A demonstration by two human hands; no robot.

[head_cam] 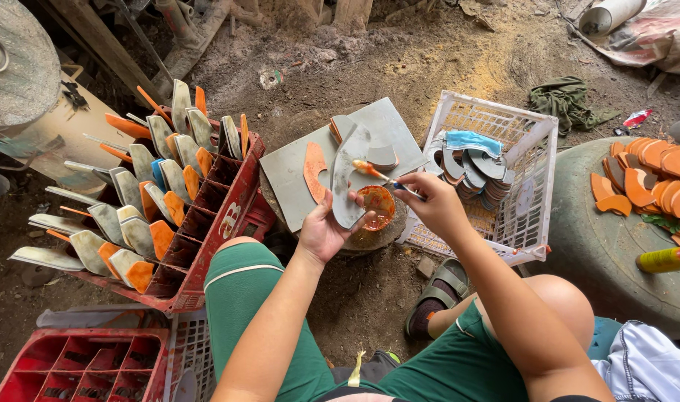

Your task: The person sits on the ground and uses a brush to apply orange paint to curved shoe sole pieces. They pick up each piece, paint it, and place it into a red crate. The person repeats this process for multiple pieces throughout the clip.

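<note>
Now grey curved sole piece [347, 179], orange-tipped brush [377, 176] touching.

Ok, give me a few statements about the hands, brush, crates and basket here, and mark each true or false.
1. The right hand holds a small brush. True.
2. The left hand holds a grey curved sole piece. True.
3. The white basket is empty. False: it holds stacked grey pieces.
4. The red crate lies on the person's right. False: it is on their left.
5. The small bowl holds orange glue. True.
</note>
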